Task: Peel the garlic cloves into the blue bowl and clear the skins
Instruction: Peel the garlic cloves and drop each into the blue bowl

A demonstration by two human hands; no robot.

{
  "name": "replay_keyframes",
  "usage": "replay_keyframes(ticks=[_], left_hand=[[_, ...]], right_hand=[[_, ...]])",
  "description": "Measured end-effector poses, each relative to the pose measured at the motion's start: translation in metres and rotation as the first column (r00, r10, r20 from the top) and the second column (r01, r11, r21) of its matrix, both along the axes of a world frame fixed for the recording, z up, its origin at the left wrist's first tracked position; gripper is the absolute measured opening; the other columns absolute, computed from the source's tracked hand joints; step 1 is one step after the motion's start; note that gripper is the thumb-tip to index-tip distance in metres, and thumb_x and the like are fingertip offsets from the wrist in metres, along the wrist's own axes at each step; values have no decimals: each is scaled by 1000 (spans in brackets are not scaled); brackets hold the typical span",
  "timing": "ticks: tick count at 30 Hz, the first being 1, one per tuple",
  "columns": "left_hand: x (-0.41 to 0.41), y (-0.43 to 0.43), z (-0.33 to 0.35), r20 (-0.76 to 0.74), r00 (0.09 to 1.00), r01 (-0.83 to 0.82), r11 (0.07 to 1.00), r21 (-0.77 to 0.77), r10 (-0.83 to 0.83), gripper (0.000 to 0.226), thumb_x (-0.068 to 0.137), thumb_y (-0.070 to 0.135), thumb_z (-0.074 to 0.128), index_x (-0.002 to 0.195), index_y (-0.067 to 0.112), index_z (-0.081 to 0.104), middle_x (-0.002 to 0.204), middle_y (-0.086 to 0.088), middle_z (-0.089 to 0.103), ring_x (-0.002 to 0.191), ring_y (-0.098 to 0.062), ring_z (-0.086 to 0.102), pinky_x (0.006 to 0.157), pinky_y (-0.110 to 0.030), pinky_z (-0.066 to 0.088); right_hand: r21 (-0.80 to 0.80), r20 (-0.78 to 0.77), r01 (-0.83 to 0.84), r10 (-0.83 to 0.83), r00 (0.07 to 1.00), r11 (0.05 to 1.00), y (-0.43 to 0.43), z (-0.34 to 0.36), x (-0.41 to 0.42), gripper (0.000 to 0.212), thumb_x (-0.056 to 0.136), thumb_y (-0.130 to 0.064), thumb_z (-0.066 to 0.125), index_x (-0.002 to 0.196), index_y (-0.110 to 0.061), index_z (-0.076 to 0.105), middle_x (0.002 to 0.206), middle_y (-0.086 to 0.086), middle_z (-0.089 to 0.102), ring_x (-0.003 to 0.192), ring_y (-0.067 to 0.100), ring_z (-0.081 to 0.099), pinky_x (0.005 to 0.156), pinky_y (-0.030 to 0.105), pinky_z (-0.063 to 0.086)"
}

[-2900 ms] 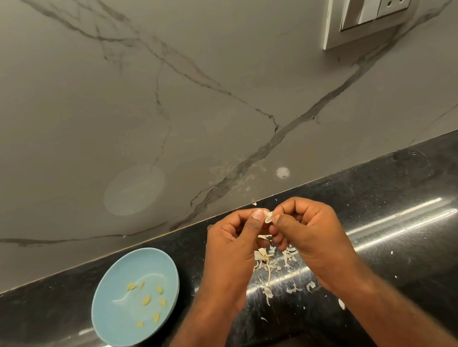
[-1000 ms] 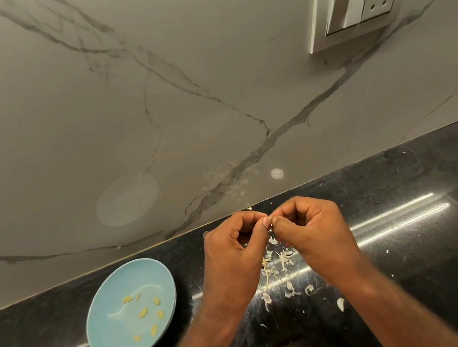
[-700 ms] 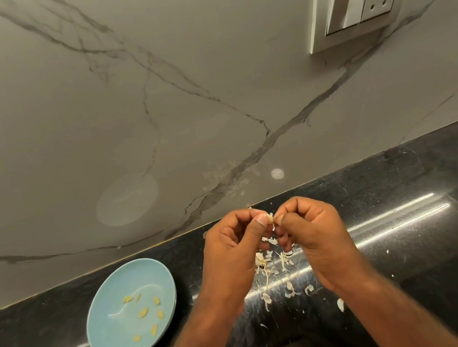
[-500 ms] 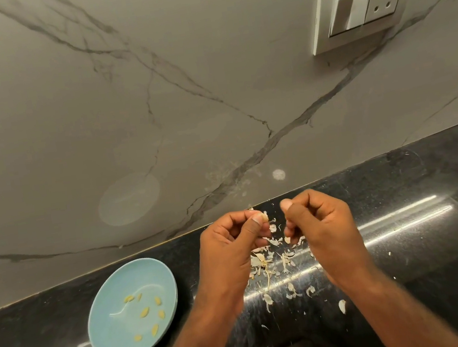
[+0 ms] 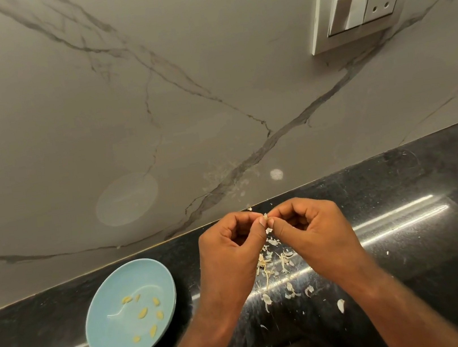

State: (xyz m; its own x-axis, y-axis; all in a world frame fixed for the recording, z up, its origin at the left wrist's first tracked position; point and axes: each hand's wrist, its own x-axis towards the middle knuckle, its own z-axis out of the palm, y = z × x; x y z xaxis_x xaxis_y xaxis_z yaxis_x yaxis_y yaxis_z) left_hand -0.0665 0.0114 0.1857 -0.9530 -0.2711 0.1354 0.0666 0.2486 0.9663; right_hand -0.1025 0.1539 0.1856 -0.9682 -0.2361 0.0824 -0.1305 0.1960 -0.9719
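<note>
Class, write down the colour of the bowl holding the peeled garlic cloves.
Light blue; the bowl shows best in the head view.

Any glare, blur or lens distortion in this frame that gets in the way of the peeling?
Head view: sharp, no motion blur on left hand or right hand; glare streaks cross the glossy counter, one through the skins; the counter's edge runs slanted; the clove both hands pinch is tiny, mostly hidden.

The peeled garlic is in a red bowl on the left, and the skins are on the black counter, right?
Not quite. The head view shows the bowl is blue, not red. It does sit on the left with peeled garlic in it, and the skins lie on the black counter.
</note>
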Motion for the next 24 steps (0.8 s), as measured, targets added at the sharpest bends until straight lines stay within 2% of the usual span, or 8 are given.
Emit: replay_keyframes(ticks=[9,14,17,20,22,24], left_hand=[[1,2,1,-15,1000,19,1000,-18,-19,12,88,16,70,85,28,72,77,9,74,73,-10,71,68,-21,57],[1,1,3,-12,999,53,998,19,-53,11,89,15,68,86,25,72,78,9,74,72,-8,71,67,-18,55],[-1,-1,4,2,996,89,992,91,-89,5,86,20,69,87,19,73,79,4,75,72,-9,71,66,-18,55],[-2,-3,5,10,993,113,980,163,-116,16,81,27,67,88,14,74,77,-1,75,70,-10,70,66,-19,54],[-3,-5,5,26,990,135,973,186,-142,17,80,27,67,88,14,74,76,-2,74,68,-10,68,66,-19,54],[-4,-6,5,40,987,147,967,210,-158,12,84,22,67,88,13,74,75,-2,74,67,-9,67,65,-19,54]], right_hand=[[-48,-16,47,-48,999,998,-3,-3,3,5,87,-12,74,83,-13,75,73,-4,74,64,8,70,61,20,56],[-114,35,44,-40,999,992,-2,-5,1,6,87,-13,74,81,-13,75,72,1,74,64,14,70,62,26,59],[-174,64,32,-21,998,984,-1,-6,0,10,82,-20,76,80,-11,75,71,7,73,63,19,69,60,27,58],[-245,110,25,2,994,969,-2,-8,-1,26,73,-33,74,80,-9,74,73,11,73,63,21,68,59,29,57],[-275,133,28,9,991,961,-2,-8,-2,32,68,-36,74,80,-7,73,72,12,73,61,20,67,57,28,56],[-293,150,29,16,989,956,-2,-9,-3,28,70,-33,75,80,-6,73,71,12,72,60,19,66,56,28,55]])
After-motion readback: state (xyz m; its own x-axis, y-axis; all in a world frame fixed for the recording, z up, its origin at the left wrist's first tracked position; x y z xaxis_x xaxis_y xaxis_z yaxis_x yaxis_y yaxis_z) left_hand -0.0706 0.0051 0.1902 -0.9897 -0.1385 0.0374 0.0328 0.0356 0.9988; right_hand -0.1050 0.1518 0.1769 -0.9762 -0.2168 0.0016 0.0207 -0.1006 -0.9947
